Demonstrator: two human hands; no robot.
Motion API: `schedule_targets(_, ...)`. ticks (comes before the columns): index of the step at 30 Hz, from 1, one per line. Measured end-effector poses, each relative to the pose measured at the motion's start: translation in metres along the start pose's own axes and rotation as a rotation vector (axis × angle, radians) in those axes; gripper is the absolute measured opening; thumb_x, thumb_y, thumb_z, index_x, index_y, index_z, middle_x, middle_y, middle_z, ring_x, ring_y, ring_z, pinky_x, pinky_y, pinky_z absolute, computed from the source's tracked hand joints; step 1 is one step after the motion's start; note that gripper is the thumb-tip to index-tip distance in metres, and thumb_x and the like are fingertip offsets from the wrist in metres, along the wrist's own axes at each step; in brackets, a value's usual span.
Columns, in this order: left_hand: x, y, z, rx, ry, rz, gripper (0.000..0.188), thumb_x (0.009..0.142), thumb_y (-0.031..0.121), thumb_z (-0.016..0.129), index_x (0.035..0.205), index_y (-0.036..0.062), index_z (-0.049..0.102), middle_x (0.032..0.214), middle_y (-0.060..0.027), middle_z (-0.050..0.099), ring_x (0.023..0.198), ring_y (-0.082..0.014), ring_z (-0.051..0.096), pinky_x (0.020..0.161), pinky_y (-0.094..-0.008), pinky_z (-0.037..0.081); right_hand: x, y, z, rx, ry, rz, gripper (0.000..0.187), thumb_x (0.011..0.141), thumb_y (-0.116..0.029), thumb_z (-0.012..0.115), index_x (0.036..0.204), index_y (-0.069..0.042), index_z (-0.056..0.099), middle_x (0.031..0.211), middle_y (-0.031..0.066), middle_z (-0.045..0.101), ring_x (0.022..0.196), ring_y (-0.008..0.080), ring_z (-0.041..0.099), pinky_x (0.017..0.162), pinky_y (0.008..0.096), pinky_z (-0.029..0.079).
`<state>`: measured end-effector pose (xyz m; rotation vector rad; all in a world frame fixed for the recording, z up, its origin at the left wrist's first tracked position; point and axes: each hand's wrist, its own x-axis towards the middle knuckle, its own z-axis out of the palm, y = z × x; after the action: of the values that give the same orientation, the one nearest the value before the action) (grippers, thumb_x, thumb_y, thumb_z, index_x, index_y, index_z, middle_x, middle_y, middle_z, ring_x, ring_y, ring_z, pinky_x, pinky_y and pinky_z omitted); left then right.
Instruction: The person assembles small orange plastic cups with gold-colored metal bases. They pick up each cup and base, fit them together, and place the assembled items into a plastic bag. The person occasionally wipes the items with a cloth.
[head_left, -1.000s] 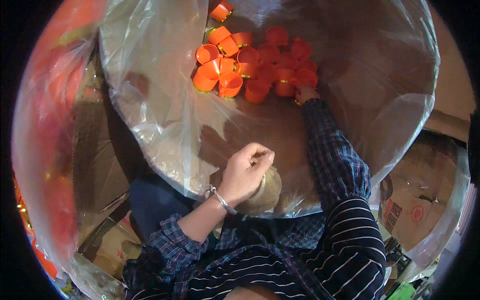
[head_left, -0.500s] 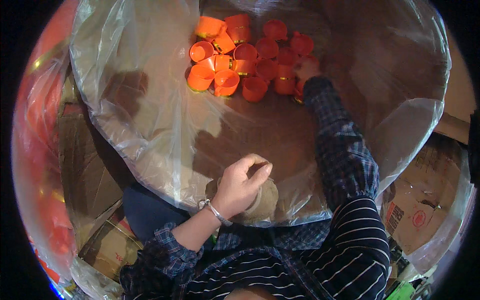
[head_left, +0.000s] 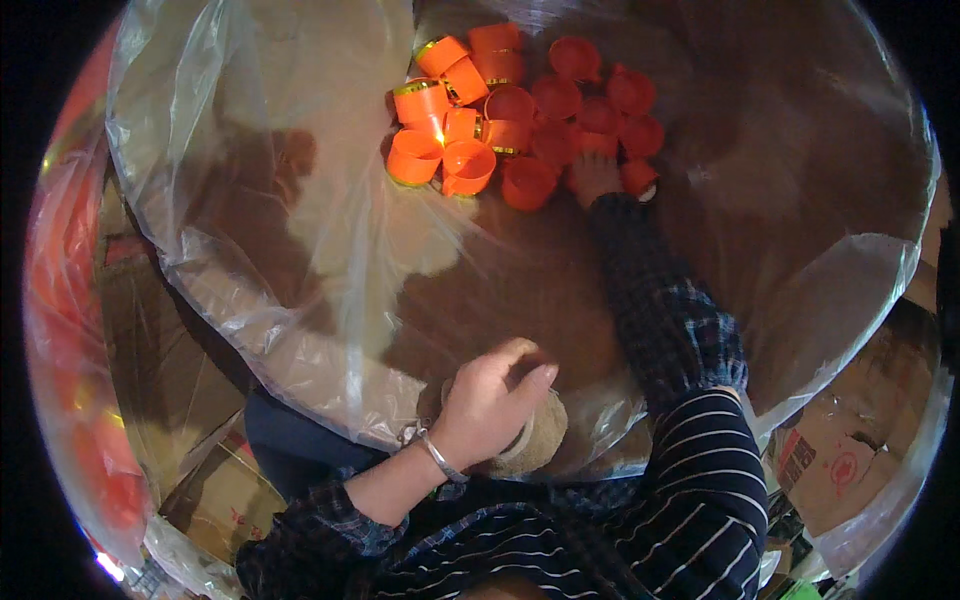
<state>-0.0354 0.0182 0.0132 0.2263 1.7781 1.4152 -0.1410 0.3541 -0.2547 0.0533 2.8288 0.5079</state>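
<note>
Orange cups [head_left: 528,184] with gold bands lie grouped at the far side of a round surface [head_left: 520,260] covered with clear plastic film. Some show their open mouths, others lie on their sides. My right hand [head_left: 597,172] reaches to the near right part of the group, fingers stretched over an orange cup that it partly hides. Close to my body, my left hand [head_left: 492,405] has its thumb and forefinger curled toward each other. Under it is a beige, rounded, cloth-like piece [head_left: 535,440]; whether the hidden fingers hold it is unclear.
The plastic film's raised, crumpled edge [head_left: 262,345] curves around the surface. Cardboard [head_left: 160,340] stands at the left, and a printed cardboard box [head_left: 835,450] at the right. Red items under clear plastic [head_left: 75,330] line the far left.
My right hand has moved left and nearer, uncovering cups at the group's right edge. A cup at the left edge has tipped over. The whole view has shifted slightly.
</note>
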Motion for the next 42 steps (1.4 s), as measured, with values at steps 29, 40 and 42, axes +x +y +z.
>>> schedule_targets(29, 0.007, 0.003, -0.001, -0.493, 0.222, -0.045, 0.028, 0.091, 0.011, 0.069, 0.113, -0.003, 0.063, 0.107, -0.0075, 0.068, 0.097, -0.0128, 0.063, 0.086, -0.0288, 0.051, -0.073, 0.1, 0.069, 0.407, -0.353, 0.346, 0.056, 0.088, -0.057, 0.06, 0.111, -0.007, 0.069, 0.112, 0.0137, 0.068, 0.093, 0.026, 0.067, 0.082, 0.0381, 0.052)
schedule_targets(40, 0.01, 0.001, 0.003, -0.411, 0.25, -0.022, 0.026, 0.092, 0.016, 0.069, 0.111, -0.0011, 0.065, 0.1, -0.0054, 0.068, 0.091, -0.0105, 0.061, 0.084, -0.0266, 0.05, -0.037, 0.099, 0.024, 0.809, -0.173, 0.535, 0.055, 0.088, -0.052, 0.061, 0.119, -0.007, 0.065, 0.116, 0.0148, 0.067, 0.098, 0.0286, 0.066, 0.087, 0.0397, 0.051)
schedule_targets(42, 0.01, 0.002, 0.002, -0.402, 0.246, -0.009, 0.026, 0.092, 0.017, 0.069, 0.111, -0.0014, 0.065, 0.099, -0.0055, 0.068, 0.09, -0.0107, 0.061, 0.083, -0.0258, 0.049, -0.04, 0.102, 0.009, 1.017, -0.127, 0.629, 0.055, 0.088, -0.051, 0.061, 0.121, -0.007, 0.064, 0.117, 0.015, 0.067, 0.098, 0.029, 0.066, 0.088, 0.04, 0.05)
